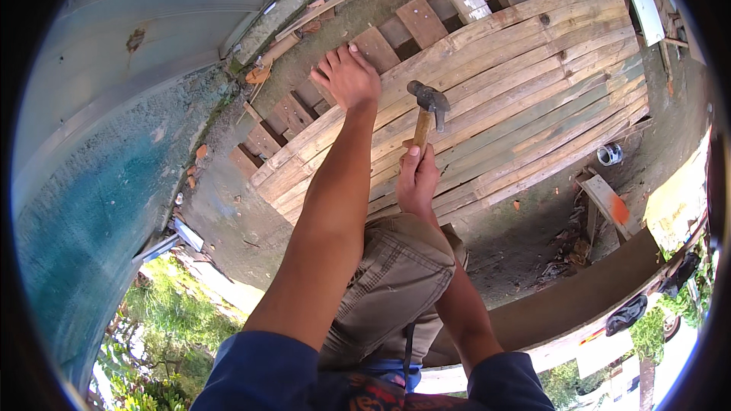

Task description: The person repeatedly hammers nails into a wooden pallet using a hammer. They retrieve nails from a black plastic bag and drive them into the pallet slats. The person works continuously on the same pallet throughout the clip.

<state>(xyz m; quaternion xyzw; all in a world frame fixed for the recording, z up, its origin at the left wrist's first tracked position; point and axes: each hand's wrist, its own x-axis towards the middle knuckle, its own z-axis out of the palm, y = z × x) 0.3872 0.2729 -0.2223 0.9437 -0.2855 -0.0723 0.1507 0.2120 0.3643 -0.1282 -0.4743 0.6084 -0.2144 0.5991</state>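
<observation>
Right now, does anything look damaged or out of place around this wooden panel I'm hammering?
Loose wood offcuts lie scattered on the dirt right of the plank panel. A small roll of tape sits beside its edge. The boards themselves look intact, just weathered and unevenly stained.

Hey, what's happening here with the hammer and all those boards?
A person is crouched over a panel of wooden planks lying on the dirt ground. The right hand grips a claw hammer by its wooden handle, with the metal head raised just above the planks. The left hand rests flat on the panel's upper edge, fingers spread, close to the crosswise slats that stick out beneath it. A small roll of tape lies on the ground beside the panel.
</observation>
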